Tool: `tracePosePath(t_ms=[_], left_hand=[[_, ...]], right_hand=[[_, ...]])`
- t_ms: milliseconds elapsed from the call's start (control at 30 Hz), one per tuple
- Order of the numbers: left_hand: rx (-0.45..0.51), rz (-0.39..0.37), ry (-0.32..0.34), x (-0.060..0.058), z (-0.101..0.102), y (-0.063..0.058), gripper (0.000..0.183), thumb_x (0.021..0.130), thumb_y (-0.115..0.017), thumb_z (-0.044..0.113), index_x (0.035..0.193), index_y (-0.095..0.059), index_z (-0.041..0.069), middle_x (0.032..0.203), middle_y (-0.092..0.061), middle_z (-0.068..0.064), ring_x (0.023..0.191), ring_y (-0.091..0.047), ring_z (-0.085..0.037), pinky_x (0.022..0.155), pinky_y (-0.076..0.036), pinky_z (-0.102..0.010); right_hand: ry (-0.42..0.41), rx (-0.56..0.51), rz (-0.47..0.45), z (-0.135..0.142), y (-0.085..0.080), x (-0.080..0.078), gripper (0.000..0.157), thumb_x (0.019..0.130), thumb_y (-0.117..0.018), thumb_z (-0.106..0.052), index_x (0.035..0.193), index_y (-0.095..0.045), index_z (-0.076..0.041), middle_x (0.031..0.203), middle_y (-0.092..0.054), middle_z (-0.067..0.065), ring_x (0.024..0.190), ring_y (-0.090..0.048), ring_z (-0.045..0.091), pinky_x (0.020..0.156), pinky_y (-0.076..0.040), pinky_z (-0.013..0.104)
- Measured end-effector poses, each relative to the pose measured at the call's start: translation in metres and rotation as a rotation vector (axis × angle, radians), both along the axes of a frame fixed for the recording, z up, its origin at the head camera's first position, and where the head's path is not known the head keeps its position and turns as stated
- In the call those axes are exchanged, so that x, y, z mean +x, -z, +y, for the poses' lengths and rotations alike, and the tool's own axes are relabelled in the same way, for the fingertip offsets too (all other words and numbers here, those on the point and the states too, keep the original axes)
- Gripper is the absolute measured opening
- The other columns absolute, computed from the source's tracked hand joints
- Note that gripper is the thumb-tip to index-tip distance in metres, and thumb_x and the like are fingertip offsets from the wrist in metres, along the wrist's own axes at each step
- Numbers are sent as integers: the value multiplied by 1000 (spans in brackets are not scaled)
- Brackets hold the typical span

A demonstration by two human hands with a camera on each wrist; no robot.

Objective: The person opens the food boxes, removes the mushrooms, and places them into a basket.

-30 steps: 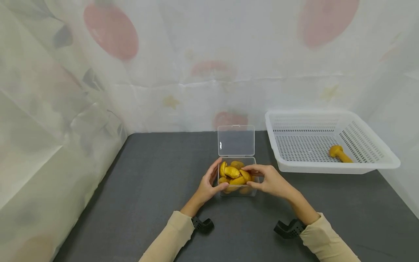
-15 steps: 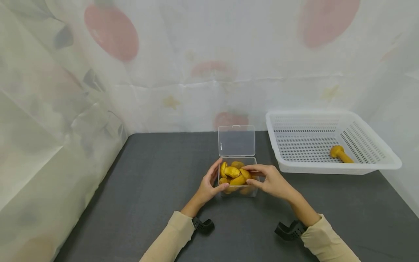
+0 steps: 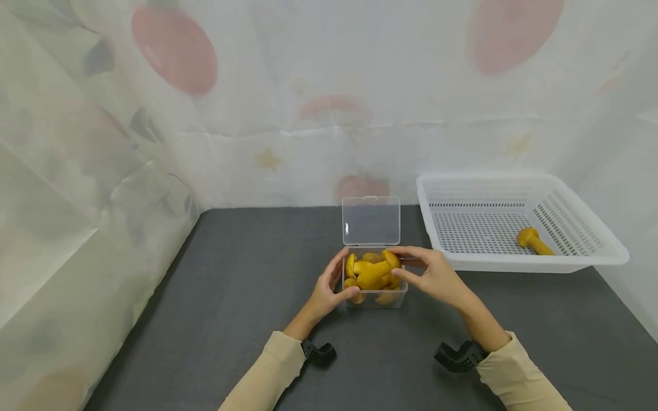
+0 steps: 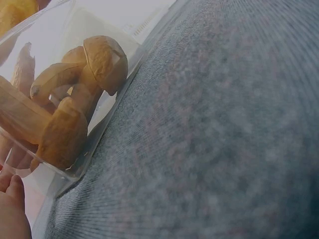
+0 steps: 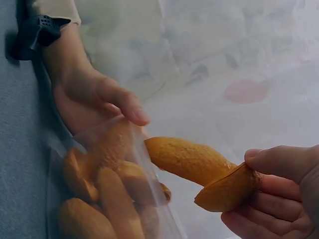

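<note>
Head view: right hand (image 3: pixel 434 278) is pinching a mushroom (image 3: pixel 372 275) by its cap over the open clear box (image 3: pixel 372 303); left hand (image 3: pixel 326 292) is gripping the box's side; second mushroom (image 3: pixel 531 239) is lying in white basket (image 3: pixel 488 263).

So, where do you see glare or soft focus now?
Head: a small bright glint on the open clear lid; left wrist: the gray tabletop looks blotchy and soft at lower right; right wrist: the held mushroom is fairly crisp, the curtain behind it soft.
</note>
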State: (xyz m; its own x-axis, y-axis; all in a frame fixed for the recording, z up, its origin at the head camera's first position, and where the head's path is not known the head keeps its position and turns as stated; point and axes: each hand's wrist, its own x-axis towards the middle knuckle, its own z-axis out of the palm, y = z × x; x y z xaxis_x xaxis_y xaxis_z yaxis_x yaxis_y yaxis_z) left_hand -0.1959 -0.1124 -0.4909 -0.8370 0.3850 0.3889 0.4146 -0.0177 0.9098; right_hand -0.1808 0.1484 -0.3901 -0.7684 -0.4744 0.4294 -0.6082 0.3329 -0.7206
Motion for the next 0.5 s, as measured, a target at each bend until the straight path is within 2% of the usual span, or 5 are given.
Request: tracePosePath(t_ms=[100, 200, 300, 500], left_hand=[[1, 1, 5, 0, 0, 0, 84, 88, -71, 25, 153, -22, 5, 161, -19, -20, 149, -18, -39, 115, -23, -7], [0, 1, 5, 0, 0, 0, 84, 88, -71, 25, 153, -22, 6, 161, -19, -19, 149, -18, -39, 115, -22, -7], [-3, 4, 5, 0, -1, 0, 84, 88, -71, 27, 153, -22, 7, 161, -19, -19, 149, -17, -39, 116, -22, -8], [0, 13, 5, 0, -1, 2, 82, 88, -71, 22, 153, -22, 7, 161, -19, -19, 149, -17, -38, 116, -23, -8]], right_hand=[[21, -22, 22, 4, -2, -1, 40, 85, -70, -1, 124, -61, 5, 119, -67, 23, 101, -65, -4, 85, -59, 34], [37, -34, 30, 8, -4, -2, 41, 84, -70, 0, 124, -61, 5, 120, -67, 24, 102, -60, -14, 85, -58, 22], [48, -43, 20, 12, -7, -3, 42, 85, -69, 0, 125, -60, 5, 120, -66, 25, 102, -57, -18, 85, -54, 11], [90, -68, 7, 20, -12, -5, 41, 86, -68, 1, 126, -59, 5, 118, -65, 28, 99, -58, -19, 83, -52, 8]])
